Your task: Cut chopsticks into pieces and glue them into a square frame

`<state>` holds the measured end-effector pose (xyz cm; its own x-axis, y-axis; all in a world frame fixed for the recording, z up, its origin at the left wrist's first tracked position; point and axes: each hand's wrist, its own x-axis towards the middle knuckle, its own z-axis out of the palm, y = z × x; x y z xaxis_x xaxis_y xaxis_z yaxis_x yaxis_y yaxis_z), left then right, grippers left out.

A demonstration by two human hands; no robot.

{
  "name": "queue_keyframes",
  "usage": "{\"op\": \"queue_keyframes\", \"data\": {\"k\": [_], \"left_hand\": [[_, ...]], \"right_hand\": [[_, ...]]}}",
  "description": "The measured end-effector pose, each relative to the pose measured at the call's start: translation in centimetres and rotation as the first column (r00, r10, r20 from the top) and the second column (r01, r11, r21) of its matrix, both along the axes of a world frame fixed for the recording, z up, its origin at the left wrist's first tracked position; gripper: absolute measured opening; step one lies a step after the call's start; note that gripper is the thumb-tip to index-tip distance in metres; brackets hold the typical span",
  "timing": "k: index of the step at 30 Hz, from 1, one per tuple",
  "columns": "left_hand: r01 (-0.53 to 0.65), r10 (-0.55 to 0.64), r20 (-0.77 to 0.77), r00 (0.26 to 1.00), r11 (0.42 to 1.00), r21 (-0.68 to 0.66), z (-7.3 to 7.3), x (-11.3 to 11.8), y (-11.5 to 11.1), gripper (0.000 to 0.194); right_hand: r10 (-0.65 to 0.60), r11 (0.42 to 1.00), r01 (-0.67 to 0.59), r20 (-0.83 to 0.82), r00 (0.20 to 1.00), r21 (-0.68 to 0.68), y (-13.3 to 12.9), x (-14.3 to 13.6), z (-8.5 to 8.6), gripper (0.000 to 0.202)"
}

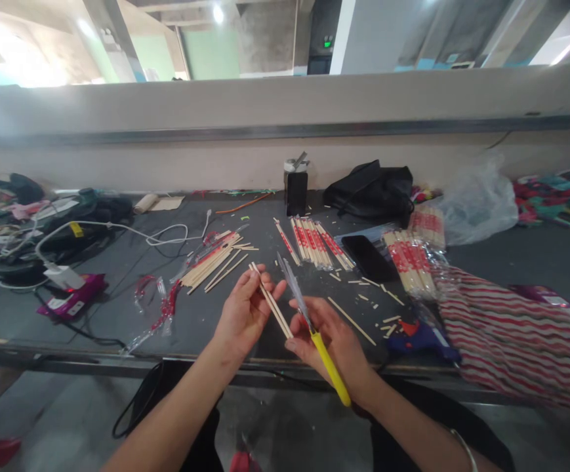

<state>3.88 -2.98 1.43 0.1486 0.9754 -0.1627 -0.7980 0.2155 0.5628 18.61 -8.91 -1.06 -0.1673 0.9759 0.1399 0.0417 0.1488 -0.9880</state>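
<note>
My left hand (246,305) is closed, pinching a pair of bare wooden chopsticks (273,305) near their upper end. The chopsticks slant down to the right, and their lower end meets the fingertips of my right hand (336,337). That hand is closed around yellow-handled scissors (331,370), whose blades point up and away beside the chopsticks. Left of my hands lies a pile of bare chopsticks (210,262). Beyond them is a row of chopsticks in clear wrappers with red print (314,241). Torn wrappers (165,308) are bunched at the left.
A black phone (369,257) lies to the right, near more wrapped chopsticks (410,262) and a striped cloth (521,334). Short wood offcuts (390,324) are scattered there. A dark bottle (296,190) and black bag (376,190) stand behind. A white cable (166,233) runs across the left.
</note>
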Motion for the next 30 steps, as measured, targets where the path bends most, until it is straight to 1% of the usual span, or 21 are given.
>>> {"op": "queue_keyframes", "data": {"k": [7,10,13,15,17,20,23,27,30], "left_hand": [[0.020,-0.020,-0.003,1.000,1.000,-0.004,0.5,0.1,-0.3,0.010],[0.023,-0.023,-0.031,0.999,1.000,0.010,0.7,0.0,-0.5,0.007],[0.027,-0.021,-0.106,0.994,0.998,0.054,1.3,0.0,-1.2,0.013],[0.041,-0.020,-0.181,0.983,0.993,0.113,2.0,0.1,-1.9,0.015],[0.067,-0.019,-0.276,0.961,0.984,0.166,2.8,0.1,-2.9,0.017],[0.107,0.003,-0.446,0.895,0.969,0.222,3.5,0.0,-4.8,0.018],[0.147,0.055,-0.612,0.789,0.950,0.275,3.1,-0.5,-7.2,0.020],[0.196,0.157,-0.762,0.628,0.916,0.350,1.9,-1.3,-10.1,0.021],[0.255,0.207,-0.811,0.547,0.882,0.397,1.8,-1.8,-11.8,0.019]], "right_hand": [[-0.049,0.998,0.043,0.129,0.990,0.054,0.0,0.2,0.0,0.047],[-0.063,0.995,0.046,0.197,0.978,0.092,-0.1,0.0,0.0,0.047],[-0.034,0.989,-0.012,0.313,0.949,0.144,-0.3,-0.1,0.5,0.049],[-0.001,0.982,-0.069,0.374,0.928,0.174,-0.6,0.0,1.1,0.047],[-0.004,0.976,-0.085,0.402,0.916,0.203,-1.1,0.5,1.7,0.043],[-0.078,0.967,-0.034,0.417,0.906,0.253,-2.6,1.7,2.3,0.037],[-0.126,0.964,0.003,0.448,0.885,0.266,-4.6,3.2,2.6,0.036],[-0.088,0.976,-0.024,0.496,0.864,0.215,-7.4,4.3,2.9,0.039],[-0.044,0.980,-0.066,0.530,0.847,0.186,-8.8,4.6,3.5,0.041]]}}
